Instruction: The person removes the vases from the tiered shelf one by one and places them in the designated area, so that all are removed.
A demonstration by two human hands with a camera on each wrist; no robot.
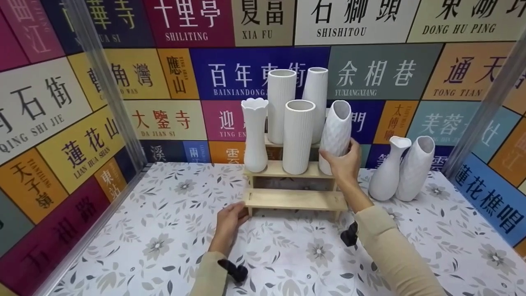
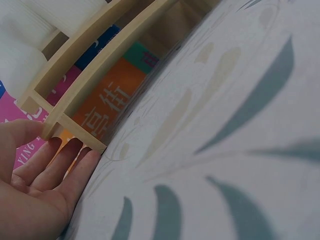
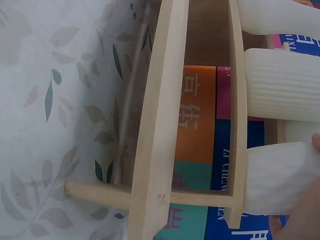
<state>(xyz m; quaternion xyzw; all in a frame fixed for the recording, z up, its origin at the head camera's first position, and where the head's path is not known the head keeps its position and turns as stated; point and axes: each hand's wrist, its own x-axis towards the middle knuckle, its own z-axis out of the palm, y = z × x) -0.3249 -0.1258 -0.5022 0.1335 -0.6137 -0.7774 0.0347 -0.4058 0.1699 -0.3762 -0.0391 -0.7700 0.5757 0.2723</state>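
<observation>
My right hand [image 1: 347,162] grips a white vase with a faceted surface and slanted mouth [image 1: 336,127], upright at the right end of the middle step of a wooden tiered stand [image 1: 296,199]. In the right wrist view that vase [image 3: 280,177] meets the step, with fingers at its side. My left hand [image 1: 231,220] holds the left end of the lowest step; in the left wrist view its thumb and fingers [image 2: 70,187] are around the step's corner. A scalloped-rim vase [image 1: 255,139] and a ribbed cylinder vase [image 1: 298,139] share the middle step.
Behind them, a ribbed vase [image 1: 281,105] and a tapered vase [image 1: 316,98] stand on the top step. To the right on the floral-patterned tabletop [image 1: 164,230] are a narrow-necked vase [image 1: 386,172] and another faceted vase [image 1: 416,170]. A sign-covered wall [image 1: 370,70] rises behind.
</observation>
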